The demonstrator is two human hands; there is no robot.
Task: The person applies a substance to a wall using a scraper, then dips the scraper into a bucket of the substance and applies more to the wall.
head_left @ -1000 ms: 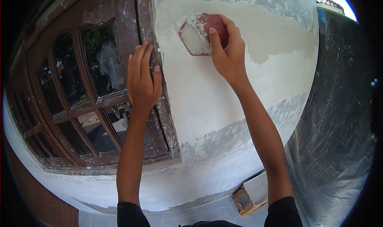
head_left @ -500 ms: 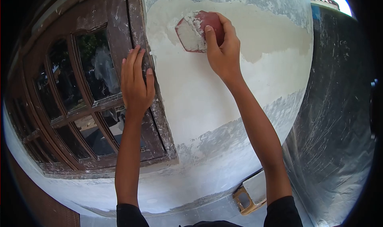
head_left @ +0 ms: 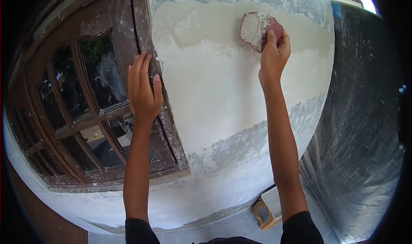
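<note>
My right hand (head_left: 274, 57) grips a dark red, flat putty scraper (head_left: 275, 28) with its thumb on the near face. Pale wet putty (head_left: 251, 28) coats the scraper's left part, and the tool is against or very near the upper wall (head_left: 214, 81). My left hand (head_left: 143, 87) lies with fingers stretched out on the brown wooden window frame (head_left: 148, 36); it holds nothing. Around the scraper the wall has a band of damp beige putty (head_left: 189, 23), with smoother white below.
Dark glass panes (head_left: 103, 72) fill the window at left. A dark plastic sheet (head_left: 360, 128) hangs at right. Low down, by the wall's foot, a pale board-like thing (head_left: 272, 201) and a tan, frame-like piece (head_left: 265, 216) lie on the grey floor (head_left: 206, 233).
My right hand has slid the scraper to the right along the wall, leaving a smeared putty patch behind. The left hand stays on the window frame, almost unmoved.
</note>
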